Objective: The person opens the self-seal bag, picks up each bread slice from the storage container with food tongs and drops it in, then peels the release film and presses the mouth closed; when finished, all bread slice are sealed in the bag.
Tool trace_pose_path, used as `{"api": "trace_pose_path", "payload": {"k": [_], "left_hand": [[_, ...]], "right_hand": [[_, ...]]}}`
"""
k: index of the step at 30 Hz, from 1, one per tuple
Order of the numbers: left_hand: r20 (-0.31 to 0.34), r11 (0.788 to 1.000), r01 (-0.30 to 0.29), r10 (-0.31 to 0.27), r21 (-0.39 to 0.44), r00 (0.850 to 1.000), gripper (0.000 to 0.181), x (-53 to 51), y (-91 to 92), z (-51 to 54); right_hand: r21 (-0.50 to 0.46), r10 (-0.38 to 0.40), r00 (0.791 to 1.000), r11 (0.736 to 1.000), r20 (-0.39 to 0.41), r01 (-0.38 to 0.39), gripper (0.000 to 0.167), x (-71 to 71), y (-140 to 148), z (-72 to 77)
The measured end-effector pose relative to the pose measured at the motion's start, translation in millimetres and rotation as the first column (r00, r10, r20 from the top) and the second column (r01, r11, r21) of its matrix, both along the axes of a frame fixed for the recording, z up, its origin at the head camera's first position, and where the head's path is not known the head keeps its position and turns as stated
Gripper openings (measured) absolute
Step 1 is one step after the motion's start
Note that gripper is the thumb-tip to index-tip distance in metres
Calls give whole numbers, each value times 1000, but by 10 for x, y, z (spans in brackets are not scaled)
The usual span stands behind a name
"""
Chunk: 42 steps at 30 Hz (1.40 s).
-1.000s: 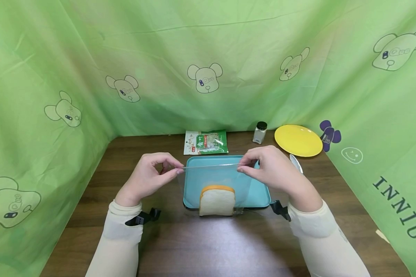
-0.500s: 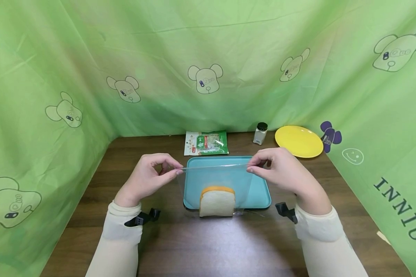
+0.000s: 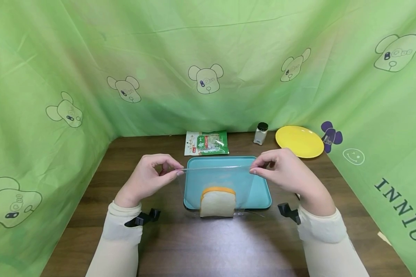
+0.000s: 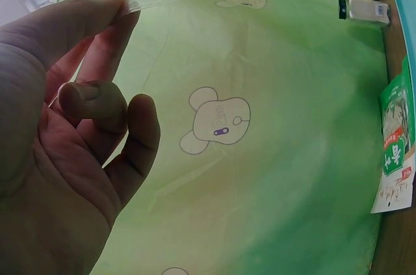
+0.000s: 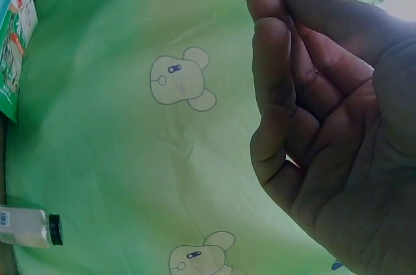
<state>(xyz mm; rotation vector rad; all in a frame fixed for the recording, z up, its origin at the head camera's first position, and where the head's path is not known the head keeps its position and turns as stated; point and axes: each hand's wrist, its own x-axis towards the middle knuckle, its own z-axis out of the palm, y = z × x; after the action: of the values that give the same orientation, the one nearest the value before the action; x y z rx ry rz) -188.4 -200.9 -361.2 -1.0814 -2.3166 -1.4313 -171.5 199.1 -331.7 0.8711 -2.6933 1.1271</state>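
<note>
A clear plastic bag (image 3: 194,184) hangs upright in front of the teal tray (image 3: 262,192), with a slice of bread (image 3: 217,203) at its bottom. The bread has a white face and an orange-brown crust. My left hand (image 3: 149,175) pinches the bag's top left corner between thumb and forefinger; the other fingers curl loosely in the left wrist view. At the top right end of the bag, my right hand (image 3: 286,171) pinches the edge between thumb and forefinger. Stretched between both hands, the top edge is nearly straight. Whether it is sealed I cannot tell.
Behind the tray lies a green and white packet (image 3: 207,143). A small jar with a black lid (image 3: 261,134) stands to its right, beside a yellow plate (image 3: 299,141). Green printed cloth (image 3: 159,77) walls off the back and sides of the wooden table (image 3: 208,246).
My right hand has slid rightward along the bag's top edge to its right end, mostly in the first half second. The left hand and the bread stay almost still.
</note>
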Motion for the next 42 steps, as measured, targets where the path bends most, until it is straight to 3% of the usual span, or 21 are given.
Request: {"api": "trace_pose_path", "payload": {"k": [29,35,42], "left_hand": [[9,1000,-3,3,13,1000,20,5,-2,-7],[22,999,17,-18,28,1000,23,11,0,3],[-34,995,21,-18,96,999,28,39,17,19]], "right_hand": [[2,22,999,1000,-49,-22,17,15,57,-25],[9,45,994,999,-100,-44,20,-5,46,-34],[-45,38,998,998,-59,-41,21,18,27,-28]]}}
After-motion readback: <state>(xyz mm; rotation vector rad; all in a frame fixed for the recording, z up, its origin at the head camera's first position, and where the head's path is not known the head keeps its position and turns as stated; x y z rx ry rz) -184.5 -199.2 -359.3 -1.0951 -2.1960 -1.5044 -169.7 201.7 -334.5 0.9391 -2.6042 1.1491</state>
